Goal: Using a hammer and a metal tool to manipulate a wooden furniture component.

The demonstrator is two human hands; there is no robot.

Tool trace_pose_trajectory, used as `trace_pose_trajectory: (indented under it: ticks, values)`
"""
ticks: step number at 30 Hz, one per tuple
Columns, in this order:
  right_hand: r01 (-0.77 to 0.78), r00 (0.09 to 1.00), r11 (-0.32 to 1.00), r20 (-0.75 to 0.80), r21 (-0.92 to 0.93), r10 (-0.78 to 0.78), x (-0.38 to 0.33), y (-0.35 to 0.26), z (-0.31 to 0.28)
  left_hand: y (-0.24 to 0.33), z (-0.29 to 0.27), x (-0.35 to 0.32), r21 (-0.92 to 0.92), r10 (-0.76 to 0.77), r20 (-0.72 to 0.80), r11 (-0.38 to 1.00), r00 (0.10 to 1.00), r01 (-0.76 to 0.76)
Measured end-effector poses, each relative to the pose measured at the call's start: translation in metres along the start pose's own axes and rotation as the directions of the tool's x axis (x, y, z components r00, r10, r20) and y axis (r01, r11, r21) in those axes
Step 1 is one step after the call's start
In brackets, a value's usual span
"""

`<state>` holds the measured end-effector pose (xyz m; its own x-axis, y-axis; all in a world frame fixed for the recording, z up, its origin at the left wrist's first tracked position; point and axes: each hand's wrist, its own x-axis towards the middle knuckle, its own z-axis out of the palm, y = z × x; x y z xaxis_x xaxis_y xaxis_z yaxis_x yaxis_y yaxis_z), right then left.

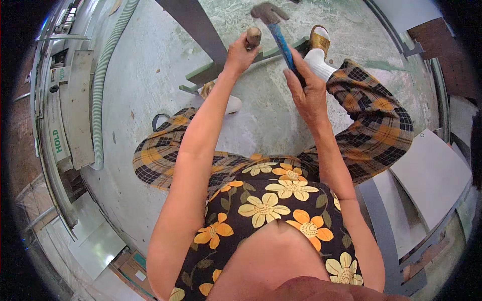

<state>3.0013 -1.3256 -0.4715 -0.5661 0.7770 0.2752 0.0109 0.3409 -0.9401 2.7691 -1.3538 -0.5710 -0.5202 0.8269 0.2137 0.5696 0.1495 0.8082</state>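
My left hand (241,56) is closed around a rounded wooden handle (253,36), whose worn top end faces up; whatever is below the grip is hidden. In my right hand (307,86) is a claw hammer (280,41) with a blue handle and a dull metal head. The hammer head is raised, just right of the wooden handle and apart from it. Beneath my hands a narrow grey-green strip (271,53) runs across the floor between my feet. A long dark grey board (197,27) meets it near my left wrist.
A ribbed pale green hose (101,85) runs along the left, beside a long machine or rail (60,130). Flat grey sheets (432,175) are stacked at the right. My shoe (319,42) rests close to the strip's right end. A dark ring (160,120) lies by my left knee.
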Motion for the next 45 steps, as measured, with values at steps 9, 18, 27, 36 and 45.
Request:
trace_pose_trajectory:
  ticks: [9,18,27,36,45]
  values:
    - [-0.146,0.987,0.989,0.072,-0.010,0.146,0.001,0.002,-0.002,0.006,0.000,0.004,0.043,0.012,0.007,0.999,1.000,-0.013]
    - [-0.180,0.981,0.983,0.075,-0.025,0.181,0.001,0.015,0.001,0.003,0.000,0.002,0.103,0.063,0.065,0.992,0.996,-0.070]
    - [-0.221,0.974,0.975,0.054,-0.022,0.222,0.004,0.015,0.002,0.005,0.000,0.005,0.131,0.054,0.079,0.989,0.995,-0.064]
    - [-0.294,0.949,0.955,0.104,-0.046,0.298,0.006,0.013,-0.002,0.006,0.000,0.008,0.265,-0.061,0.160,0.964,0.985,0.017]
    - [-0.136,0.990,0.991,0.023,-0.016,0.136,0.001,0.025,0.004,0.006,0.006,0.005,0.217,0.000,0.181,0.975,0.983,-0.040]
